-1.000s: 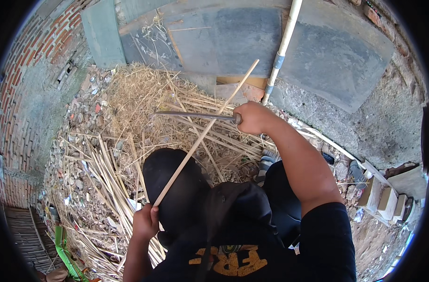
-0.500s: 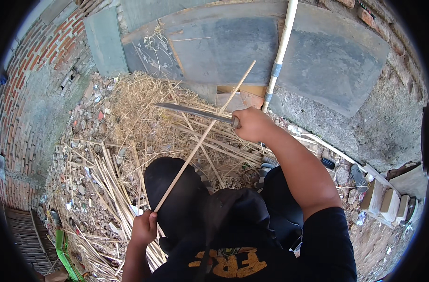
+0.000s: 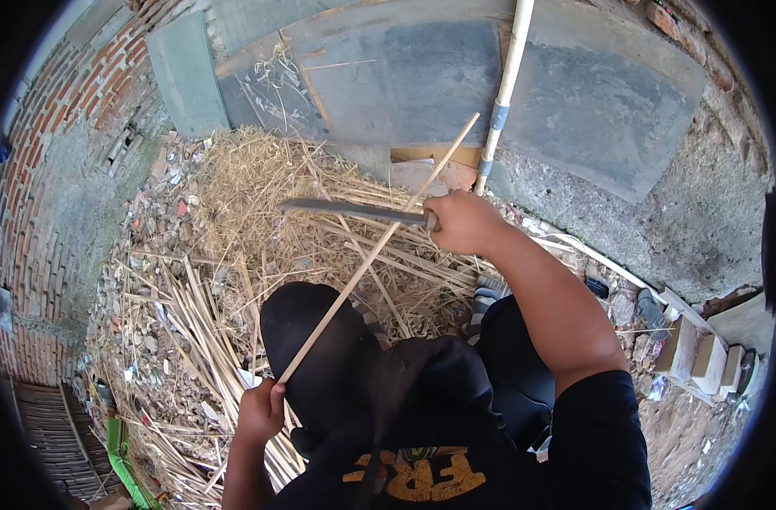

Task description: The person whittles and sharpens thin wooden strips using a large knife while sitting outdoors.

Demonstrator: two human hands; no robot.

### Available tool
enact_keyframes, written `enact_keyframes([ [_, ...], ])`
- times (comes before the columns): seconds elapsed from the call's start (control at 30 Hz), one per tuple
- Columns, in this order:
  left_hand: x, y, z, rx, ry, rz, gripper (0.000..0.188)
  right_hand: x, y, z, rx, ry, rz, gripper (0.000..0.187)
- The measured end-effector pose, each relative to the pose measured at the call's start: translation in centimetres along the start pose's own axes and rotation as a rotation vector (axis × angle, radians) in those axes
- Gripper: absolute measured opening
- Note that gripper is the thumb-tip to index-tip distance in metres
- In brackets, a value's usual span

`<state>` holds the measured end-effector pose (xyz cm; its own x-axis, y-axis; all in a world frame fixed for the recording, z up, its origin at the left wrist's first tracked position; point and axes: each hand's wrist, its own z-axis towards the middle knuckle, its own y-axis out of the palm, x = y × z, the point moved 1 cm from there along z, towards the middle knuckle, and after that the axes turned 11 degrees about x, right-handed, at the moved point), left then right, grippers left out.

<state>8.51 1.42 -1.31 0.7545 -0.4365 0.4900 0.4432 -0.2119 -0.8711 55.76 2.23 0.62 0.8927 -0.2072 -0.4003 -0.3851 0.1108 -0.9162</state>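
Observation:
My left hand (image 3: 261, 410) is closed round the lower end of a long, pale bamboo strip (image 3: 340, 298), low on the left beside my knee. The strip slants up and away to the right, its far end in the air near the pipe. My right hand (image 3: 465, 223) grips the handle of a machete (image 3: 360, 211), arm stretched forward. The dark blade points left and crosses the strip in its upper part. Whether the edge bites into the strip, I cannot tell.
Shavings (image 3: 260, 183) and split strips cover the ground ahead. More bamboo strips (image 3: 202, 327) lie to my left over rubble. A white pipe (image 3: 508, 81) stands before a grey board (image 3: 413, 81). Brick wall (image 3: 56, 161) rises at left; blocks (image 3: 694, 357) sit at right.
The machete and my right hand have shifted slightly right along the strip. The strip's far end has swung a little to the right. My left hand keeps its hold.

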Motion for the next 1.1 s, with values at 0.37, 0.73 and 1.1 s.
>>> enact_keyframes([
  [0.37,0.0,0.2,0.2,-0.004,-0.066,-0.076,0.041,3.3,0.6,1.0,0.144,0.037,0.109,0.03],
  [0.73,-0.5,0.4,0.5,-0.029,-0.015,-0.081,0.044,4.9,-0.2,1.4,0.184,0.112,0.118,0.033],
  [1.1,-0.3,1.2,0.6,0.046,0.001,-0.139,0.039,5.4,-1.1,1.5,0.264,0.167,0.172,0.027],
])
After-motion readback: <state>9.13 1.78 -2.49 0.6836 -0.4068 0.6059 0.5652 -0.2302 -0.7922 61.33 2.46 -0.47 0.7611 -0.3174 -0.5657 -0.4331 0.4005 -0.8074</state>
